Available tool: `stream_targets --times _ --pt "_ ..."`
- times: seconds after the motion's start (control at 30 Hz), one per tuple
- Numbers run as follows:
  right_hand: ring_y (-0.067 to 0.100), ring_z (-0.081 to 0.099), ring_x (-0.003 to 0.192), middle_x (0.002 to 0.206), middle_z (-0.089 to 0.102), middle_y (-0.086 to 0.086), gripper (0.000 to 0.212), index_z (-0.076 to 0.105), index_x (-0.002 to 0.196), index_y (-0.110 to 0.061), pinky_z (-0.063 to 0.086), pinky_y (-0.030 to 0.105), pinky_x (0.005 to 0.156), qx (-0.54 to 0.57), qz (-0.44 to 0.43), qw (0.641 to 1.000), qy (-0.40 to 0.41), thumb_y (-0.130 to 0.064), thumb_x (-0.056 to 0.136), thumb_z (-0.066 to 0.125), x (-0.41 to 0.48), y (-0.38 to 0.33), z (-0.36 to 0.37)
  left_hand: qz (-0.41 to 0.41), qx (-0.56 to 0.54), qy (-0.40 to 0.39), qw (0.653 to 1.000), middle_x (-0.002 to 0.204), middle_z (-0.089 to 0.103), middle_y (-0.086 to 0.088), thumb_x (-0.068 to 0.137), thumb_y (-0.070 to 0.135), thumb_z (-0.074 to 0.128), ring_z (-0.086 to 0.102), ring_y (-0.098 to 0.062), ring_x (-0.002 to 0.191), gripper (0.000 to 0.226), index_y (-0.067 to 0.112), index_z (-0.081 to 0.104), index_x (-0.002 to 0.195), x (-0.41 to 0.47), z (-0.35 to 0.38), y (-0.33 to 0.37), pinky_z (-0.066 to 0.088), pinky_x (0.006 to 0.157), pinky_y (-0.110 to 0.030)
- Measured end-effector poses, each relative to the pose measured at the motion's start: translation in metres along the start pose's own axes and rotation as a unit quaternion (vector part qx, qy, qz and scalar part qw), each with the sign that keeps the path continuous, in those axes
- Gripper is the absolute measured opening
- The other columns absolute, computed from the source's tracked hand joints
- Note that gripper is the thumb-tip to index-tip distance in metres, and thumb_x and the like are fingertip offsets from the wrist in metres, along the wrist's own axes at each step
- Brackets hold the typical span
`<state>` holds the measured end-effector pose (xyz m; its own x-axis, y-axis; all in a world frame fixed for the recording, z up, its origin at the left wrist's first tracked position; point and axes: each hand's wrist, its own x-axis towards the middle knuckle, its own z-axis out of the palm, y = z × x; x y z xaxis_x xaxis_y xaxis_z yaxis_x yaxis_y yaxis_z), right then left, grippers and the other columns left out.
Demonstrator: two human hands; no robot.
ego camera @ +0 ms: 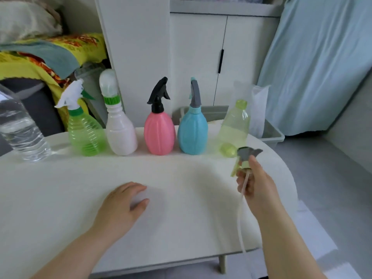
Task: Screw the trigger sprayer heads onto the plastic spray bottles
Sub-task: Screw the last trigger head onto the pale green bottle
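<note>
Gripping a loose trigger sprayer head (246,158) by its collar, the right hand (254,183) holds it above the desk (181,178) near the right edge, its grey top uppermost and its thin dip tube (241,216) trailing down toward the near edge. Just beyond it, at the far right corner, a pale yellow-green bottle (235,125) leans without a sprayer, with a small yellow-green cap (227,150) lying at its foot. Along the far edge stands a row of bottles with heads on: a blue bottle (192,133), a pink bottle (159,135), a white bottle (120,133) with a domed cap, and a clear green bottle (85,135). A clear water bottle (20,127) stands at the far left corner. The left hand (122,204) rests flat on the desk's middle, fingers spread and holding nothing.
</note>
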<state>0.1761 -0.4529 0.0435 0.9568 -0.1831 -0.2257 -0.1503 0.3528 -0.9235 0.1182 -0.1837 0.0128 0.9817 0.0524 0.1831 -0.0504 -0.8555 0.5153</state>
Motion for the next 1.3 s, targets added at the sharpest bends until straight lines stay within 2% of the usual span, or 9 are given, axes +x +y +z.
stream_targets --times 0.13,0.23,0.33,0.5,0.77,0.87,1.03,1.13,1.3 --pt "0.004 0.039 0.034 0.048 0.066 -0.005 0.025 0.056 0.072 -0.016 0.030 0.013 0.033 0.110 -0.022 0.994 0.015 -0.033 0.089 0.047 0.018 -0.015 -0.020 0.062 -0.082 0.000 0.995 0.101 0.059 0.009 0.080 0.013 0.062 0.052 -0.005 0.098 0.022 0.014 0.064 0.102 0.020 0.011 0.058 0.023 0.082 0.006" --pt "0.004 0.042 0.038 0.054 0.069 -0.003 0.023 0.058 0.075 -0.016 0.035 0.013 0.037 0.156 -0.030 0.987 0.018 -0.030 0.089 0.048 0.032 -0.020 -0.033 0.090 -0.148 0.002 0.985 0.095 0.051 0.023 0.081 0.016 0.060 0.046 0.013 0.085 0.025 0.019 0.061 0.107 0.048 0.026 0.104 0.022 0.075 0.013" --pt "0.004 0.045 0.040 0.058 0.070 -0.003 0.019 0.059 0.081 -0.016 0.037 0.013 0.040 0.192 -0.033 0.980 0.031 -0.030 0.089 0.049 0.040 -0.020 -0.050 0.102 -0.191 -0.002 0.976 0.111 0.052 0.012 0.081 0.017 0.061 0.045 0.000 0.098 0.039 0.016 0.052 0.119 0.081 0.041 0.141 0.026 0.079 0.007" --pt "0.004 0.044 0.041 0.058 0.069 -0.006 0.021 0.058 0.082 -0.019 0.035 0.014 0.040 0.174 -0.042 0.983 0.050 -0.032 0.090 0.045 0.045 -0.017 -0.068 0.066 -0.223 0.021 0.972 0.140 0.034 -0.008 0.074 0.022 0.069 0.034 -0.019 0.128 0.076 0.014 0.025 0.136 0.131 0.063 0.178 0.024 0.100 -0.021" --pt "0.004 0.043 0.041 0.058 0.070 -0.004 0.021 0.058 0.080 -0.015 0.039 0.014 0.043 0.167 -0.051 0.984 0.043 -0.026 0.091 0.045 0.048 -0.011 -0.071 0.013 -0.256 -0.012 0.967 0.144 0.033 -0.008 0.062 0.029 0.079 0.032 -0.021 0.131 0.098 0.014 0.019 0.138 0.170 0.082 0.184 0.027 0.111 -0.036" --pt "0.006 0.045 0.043 0.063 0.071 -0.001 0.022 0.059 0.079 -0.013 0.041 0.014 0.044 0.171 -0.048 0.983 0.039 -0.024 0.091 0.045 0.048 -0.010 -0.073 0.009 -0.268 -0.019 0.963 0.147 0.030 -0.005 0.061 0.029 0.080 0.031 -0.020 0.133 0.103 0.016 0.014 0.139 0.178 0.087 0.185 0.025 0.111 -0.030" --pt "0.006 0.047 0.044 0.073 0.068 0.003 0.022 0.060 0.078 -0.011 0.042 0.015 0.046 0.178 -0.046 0.983 0.030 -0.021 0.091 0.044 0.048 -0.009 -0.076 0.011 -0.294 0.014 0.956 0.133 0.044 -0.002 0.062 0.023 0.080 0.043 -0.016 0.116 0.095 0.016 0.020 0.135 0.183 0.097 0.191 0.025 0.080 -0.008" --pt "0.005 0.049 0.046 0.071 0.068 0.000 0.023 0.060 0.080 -0.012 0.044 0.015 0.047 0.184 -0.054 0.981 0.020 -0.022 0.091 0.042 0.047 -0.009 -0.081 0.015 -0.319 0.035 0.947 0.113 0.044 0.004 0.064 0.018 0.078 0.046 -0.014 0.110 0.080 0.015 0.029 0.127 0.177 0.100 0.187 0.029 0.082 -0.012" --pt "0.002 0.057 0.051 0.061 0.069 -0.010 0.027 0.060 0.080 -0.017 0.047 0.013 0.051 0.201 -0.063 0.977 0.021 -0.031 0.091 0.040 0.047 -0.017 -0.086 0.042 -0.348 0.048 0.935 0.108 0.049 0.010 0.063 0.015 0.079 0.047 -0.010 0.105 0.069 0.020 0.034 0.116 0.149 0.089 0.179 0.036 0.084 -0.017"
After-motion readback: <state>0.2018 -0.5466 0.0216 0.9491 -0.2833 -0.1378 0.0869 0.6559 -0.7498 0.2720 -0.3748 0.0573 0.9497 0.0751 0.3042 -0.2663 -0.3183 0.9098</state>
